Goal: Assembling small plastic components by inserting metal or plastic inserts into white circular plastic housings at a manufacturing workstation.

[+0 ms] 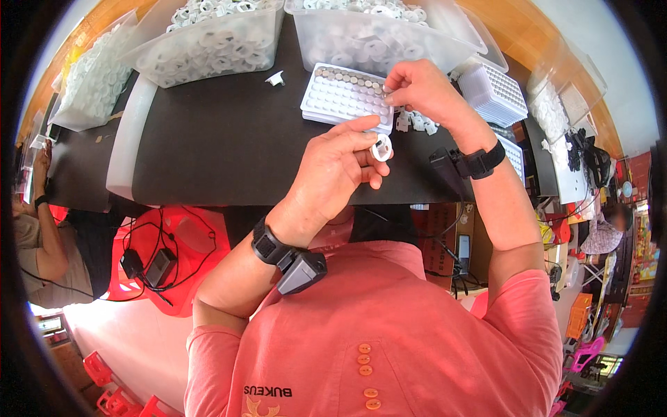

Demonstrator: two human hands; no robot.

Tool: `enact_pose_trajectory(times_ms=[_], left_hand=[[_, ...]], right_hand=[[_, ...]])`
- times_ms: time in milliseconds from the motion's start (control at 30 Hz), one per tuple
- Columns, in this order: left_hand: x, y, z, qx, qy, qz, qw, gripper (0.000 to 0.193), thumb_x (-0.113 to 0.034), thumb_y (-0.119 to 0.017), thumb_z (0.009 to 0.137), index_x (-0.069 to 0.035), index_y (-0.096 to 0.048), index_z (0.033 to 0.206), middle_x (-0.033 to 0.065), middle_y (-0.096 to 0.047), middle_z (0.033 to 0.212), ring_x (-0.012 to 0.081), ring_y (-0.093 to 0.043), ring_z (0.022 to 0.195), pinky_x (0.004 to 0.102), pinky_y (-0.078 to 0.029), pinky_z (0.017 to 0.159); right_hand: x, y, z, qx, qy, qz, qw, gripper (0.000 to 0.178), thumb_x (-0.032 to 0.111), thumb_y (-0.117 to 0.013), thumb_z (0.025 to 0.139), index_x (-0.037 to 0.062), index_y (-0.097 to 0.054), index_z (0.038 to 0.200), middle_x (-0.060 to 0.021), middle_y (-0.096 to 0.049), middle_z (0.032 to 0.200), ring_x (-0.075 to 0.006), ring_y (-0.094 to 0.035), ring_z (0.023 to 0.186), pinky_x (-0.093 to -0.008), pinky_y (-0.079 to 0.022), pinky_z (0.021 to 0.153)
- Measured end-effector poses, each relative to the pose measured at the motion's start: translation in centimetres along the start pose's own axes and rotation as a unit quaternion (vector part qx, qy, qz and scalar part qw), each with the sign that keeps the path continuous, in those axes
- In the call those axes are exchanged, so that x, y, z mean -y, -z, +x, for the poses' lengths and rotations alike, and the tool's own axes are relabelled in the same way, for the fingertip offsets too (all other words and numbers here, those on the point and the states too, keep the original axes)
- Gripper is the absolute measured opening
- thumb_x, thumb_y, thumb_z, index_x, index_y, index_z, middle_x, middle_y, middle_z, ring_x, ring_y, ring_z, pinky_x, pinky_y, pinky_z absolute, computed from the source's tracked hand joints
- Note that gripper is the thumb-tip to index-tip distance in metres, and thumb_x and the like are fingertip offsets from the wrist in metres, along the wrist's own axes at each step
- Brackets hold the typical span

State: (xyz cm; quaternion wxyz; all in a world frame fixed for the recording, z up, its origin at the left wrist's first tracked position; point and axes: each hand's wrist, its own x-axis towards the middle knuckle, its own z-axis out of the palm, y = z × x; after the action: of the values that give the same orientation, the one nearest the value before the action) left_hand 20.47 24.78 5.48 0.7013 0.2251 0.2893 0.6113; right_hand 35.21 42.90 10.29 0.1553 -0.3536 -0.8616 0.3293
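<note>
My left hand (326, 163) is closed on a small white plastic part (381, 147) with a round opening, held at the fingertips just in front of a white tray (337, 103). The tray has rows of round pockets, and small round metal pieces (354, 80) sit in its far rows. Over the tray's right end, my right hand (425, 90) has its thumb and forefinger pinched together beside those pieces. Whatever is between these fingertips is too hidden to make out. Several small white plastic parts (418, 122) lie in a heap right of the tray.
Two clear bins (229, 59) (347, 48) full of white parts line the table's far side. One loose white part (276, 78) lies left of the tray. Stacked trays (497, 97) stand at right. A co-worker's hand (42, 163) shows at far left.
</note>
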Motion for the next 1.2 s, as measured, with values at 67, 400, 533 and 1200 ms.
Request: enact_pose_trajectory(times_ms=[67, 400, 533, 1200], left_hand=[[0.0, 0.0, 0.0, 0.0, 0.001, 0.0, 1.0, 0.048, -0.019, -0.061, 0.096, 0.004, -0.05, 0.137, 0.0158, -0.068, 0.098, 0.0254, -0.066, 0.079, 0.034, -0.051, 0.064], [-0.3, -0.5, -0.2, -0.014, 0.006, -0.01, 1.0, 0.05, -0.015, -0.061, 0.096, 0.006, -0.047, 0.138, 0.0154, -0.067, 0.094, 0.0243, -0.066, 0.076, 0.0337, -0.051, 0.062], [-0.2, -0.4, -0.1, -0.014, 0.004, -0.019, 1.0, 0.05, -0.011, -0.061, 0.095, 0.007, -0.046, 0.139, 0.0144, -0.067, 0.091, 0.0232, -0.066, 0.073, 0.0331, -0.052, 0.06], [-1.4, -0.1, -2.3, -0.125, -0.122, -0.082, 0.981, 0.04, -0.019, -0.061, 0.096, 0.002, -0.052, 0.129, 0.0133, -0.065, 0.105, 0.0266, -0.063, 0.101, 0.0397, -0.052, 0.088]], right_hand=[[0.1, -0.1, 0.0, 0.001, -0.003, 0.003, 1.0, 0.014, 0.007, -0.075, 0.078, -0.0009, -0.068, 0.088, -0.0031, -0.064, 0.074, -0.0103, -0.059, 0.066, -0.0262, -0.047, 0.057], [0.6, 0.1, 0.2, 0.058, -0.058, 0.048, 0.995, 0.015, 0.006, -0.073, 0.079, -0.0016, -0.065, 0.089, -0.0046, -0.063, 0.075, -0.0116, -0.058, 0.063, -0.0279, -0.046, 0.051], [0.7, -0.2, -0.1, 0.06, -0.054, 0.033, 0.996, 0.014, 0.006, -0.072, 0.081, -0.0015, -0.064, 0.09, -0.0052, -0.062, 0.074, -0.012, -0.057, 0.06, -0.0286, -0.045, 0.049], [8.8, -9.7, -9.5, 0.017, 0.076, 0.159, 0.984, 0.01, 0.002, -0.068, 0.09, 0.0011, -0.06, 0.097, 0.0012, -0.063, 0.084, -0.0072, -0.058, 0.078, -0.0257, -0.049, 0.07]])
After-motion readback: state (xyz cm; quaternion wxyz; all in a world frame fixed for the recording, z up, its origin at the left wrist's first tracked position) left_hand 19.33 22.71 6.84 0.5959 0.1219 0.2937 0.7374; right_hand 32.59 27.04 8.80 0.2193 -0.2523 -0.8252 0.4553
